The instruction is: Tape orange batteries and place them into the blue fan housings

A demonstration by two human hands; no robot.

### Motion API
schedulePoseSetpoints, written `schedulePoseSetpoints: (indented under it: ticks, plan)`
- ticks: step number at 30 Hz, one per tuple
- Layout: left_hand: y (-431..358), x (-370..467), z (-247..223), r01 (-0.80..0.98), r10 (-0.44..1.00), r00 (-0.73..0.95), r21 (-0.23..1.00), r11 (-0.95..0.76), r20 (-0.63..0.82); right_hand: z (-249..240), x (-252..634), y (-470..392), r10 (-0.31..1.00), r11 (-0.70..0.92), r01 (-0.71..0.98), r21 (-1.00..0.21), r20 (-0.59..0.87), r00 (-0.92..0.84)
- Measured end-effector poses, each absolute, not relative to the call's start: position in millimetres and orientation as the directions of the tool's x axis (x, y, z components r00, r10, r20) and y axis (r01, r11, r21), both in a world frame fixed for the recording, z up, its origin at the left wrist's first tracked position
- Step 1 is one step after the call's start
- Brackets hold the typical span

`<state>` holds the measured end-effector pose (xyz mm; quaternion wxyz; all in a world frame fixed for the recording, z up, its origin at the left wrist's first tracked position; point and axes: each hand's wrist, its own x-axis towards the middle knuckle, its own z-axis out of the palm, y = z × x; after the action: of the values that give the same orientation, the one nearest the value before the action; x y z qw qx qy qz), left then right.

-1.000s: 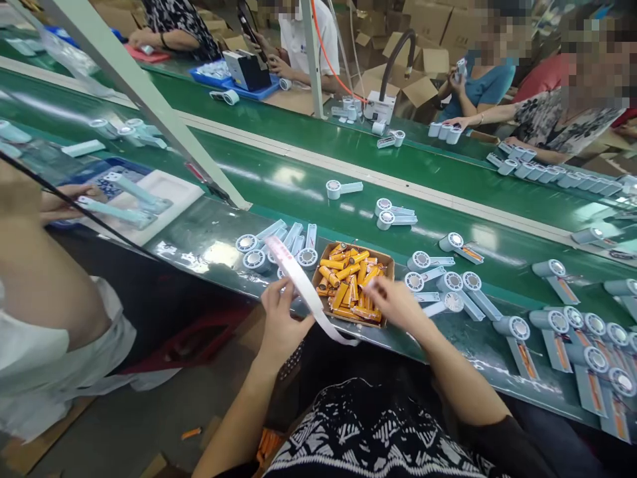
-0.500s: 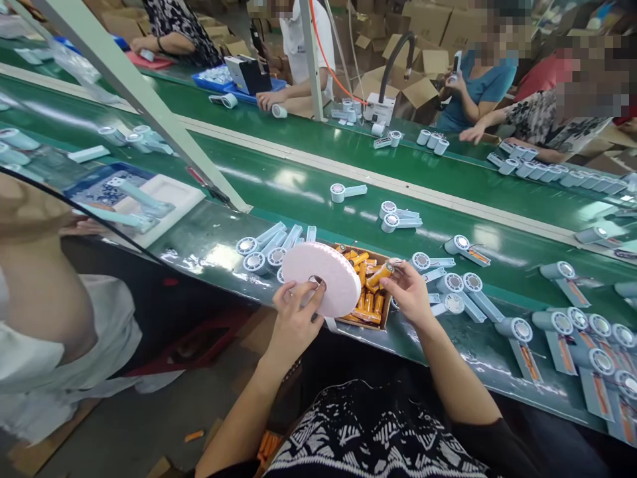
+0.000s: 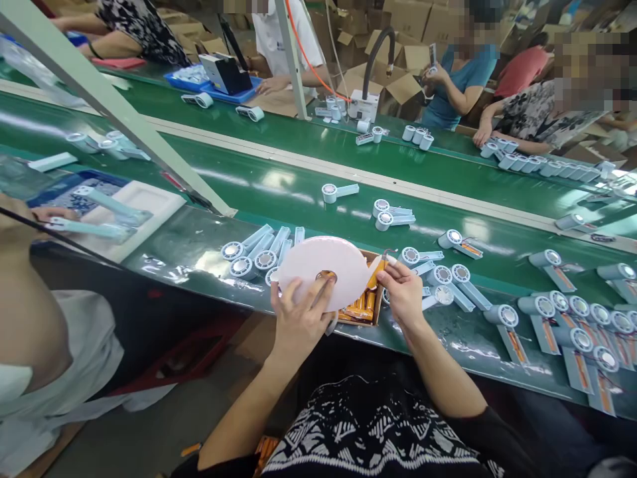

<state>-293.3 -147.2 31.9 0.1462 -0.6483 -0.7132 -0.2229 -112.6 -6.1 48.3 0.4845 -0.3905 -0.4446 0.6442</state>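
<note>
My left hand [image 3: 301, 317] grips a large white roll of tape [image 3: 323, 259], with fingers at its centre hole. The roll hangs tilted over a cardboard box [image 3: 377, 317] of orange batteries [image 3: 362, 307] and hides much of it. Between the thumb and fingers of my right hand [image 3: 405, 292] is an orange battery [image 3: 377, 273] with a thin wire at its top. This battery is held against the roll's right edge, where a small white piece of tape stands out. Light blue handheld fan bodies [image 3: 242, 267] lie left of the roll, and more fans [image 3: 442, 275] lie beyond my right hand.
A green conveyor belt [image 3: 279, 179] runs behind the bench, carrying scattered fans. At the right, several fans with open handles [image 3: 542, 307] are grouped. A slanted metal post [image 3: 124, 113] rises at left, near a white tray [image 3: 172, 199]. Co-workers sit across the belt and at my left.
My left hand has turned the roll flatter and shifted its edge towards my right hand. The battery has come down against that edge. The whole view has swung slightly right.
</note>
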Motion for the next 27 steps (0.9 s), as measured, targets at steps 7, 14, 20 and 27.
schedulePoseSetpoints:
  ticks: [7,14,20,27]
  plan:
    - [-135,-240,15,0.949,0.767,-0.281,0.287,0.131,0.577,36,-129,-27,0.994,-0.053,-0.555,-0.830,-0.099,0.052]
    - [-142,-222,28,0.941,0.803,-0.237,0.333,0.050,0.547,63,-89,13,0.999,0.016,-0.521,-0.853,-0.004,0.038]
    - [-126,-244,43,0.974,0.835,-0.079,0.219,-0.050,0.545,62,-48,19,0.978,0.128,-0.578,-0.806,0.007,0.208]
    - [-118,-193,46,0.961,0.869,0.085,0.191,-0.201,0.487,40,-42,-12,0.983,0.024,-0.630,-0.776,-0.095,0.155]
